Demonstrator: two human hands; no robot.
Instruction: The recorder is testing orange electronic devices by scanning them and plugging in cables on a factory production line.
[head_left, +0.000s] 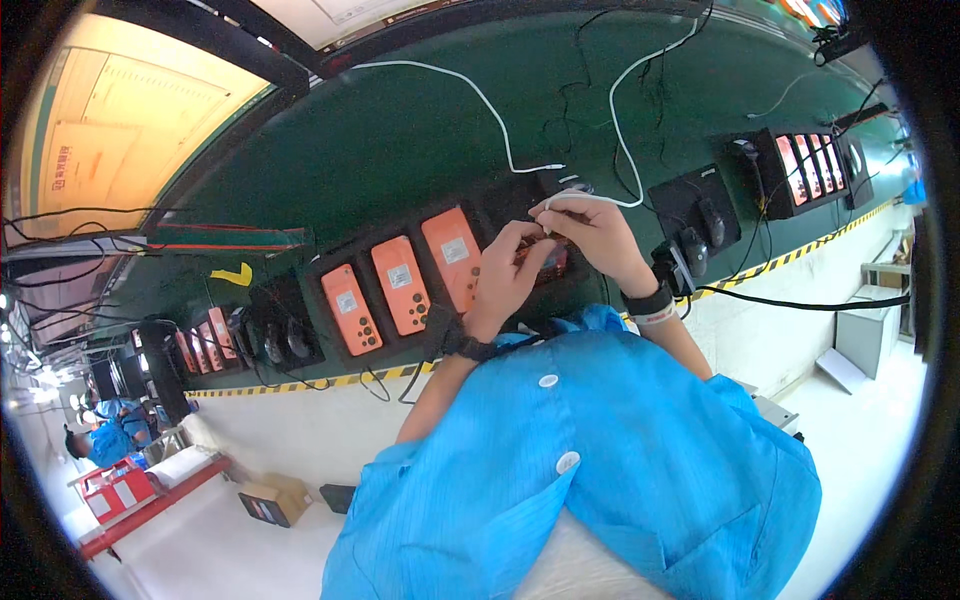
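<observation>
Both my hands meet over the right part of a black tray (385,238) on the green bench. My right hand (595,235) is closed, its thumb and fingers pinching the end of a white cable (612,95). Close beside it, my left hand (508,270) curls its fingers and thumb near the cable end; what they pinch is hidden. Under the hands shows part of a phone (552,263), mostly covered. To the left lie three orange phones, a near-left one (352,310), a middle one (400,285) and one by my left hand (450,240), with camera sides up and white labels.
A second white cable (495,115) lies loose across the bench. Right of my hands are a black pad (685,200) and a mouse (711,222). Another tray of phones (805,170) stands farther right. A monitor (140,110) looms at left. Striped tape (780,255) marks the bench edge.
</observation>
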